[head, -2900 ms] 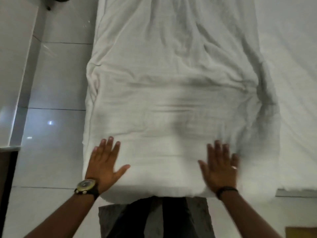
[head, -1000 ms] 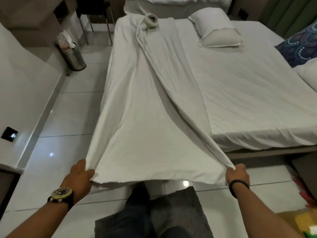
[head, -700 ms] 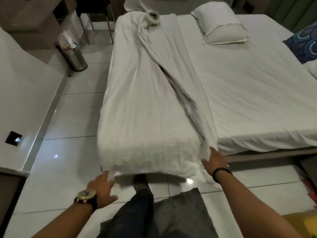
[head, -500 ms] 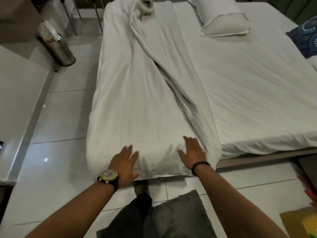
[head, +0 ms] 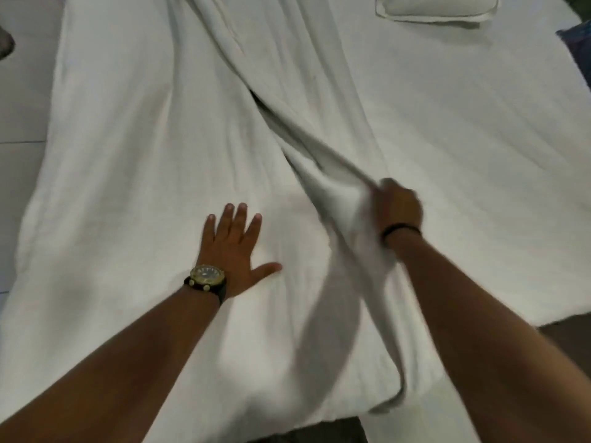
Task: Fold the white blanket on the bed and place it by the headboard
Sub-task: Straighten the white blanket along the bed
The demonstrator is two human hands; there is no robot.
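The white blanket (head: 153, 148) lies lengthwise along the left side of the bed (head: 479, 148), folded into a long strip that fills most of the view. My left hand (head: 235, 251), with a gold watch on the wrist, presses flat on the blanket with its fingers spread. My right hand (head: 396, 204), with a black band at the wrist, grips the blanket's loose right-hand fold and holds it lifted off the bed; the hand is blurred.
A white pillow (head: 438, 8) lies at the top right on the bare sheet. A dark patterned cushion (head: 575, 36) shows at the right edge. Pale floor tiles (head: 19, 107) run along the left, and dark floor shows beyond the bed's near corner.
I have leaned in closer over the bed. My left hand has slid further up the blanket. My right hand, flat half a second ago, now grips and lifts the right fold.
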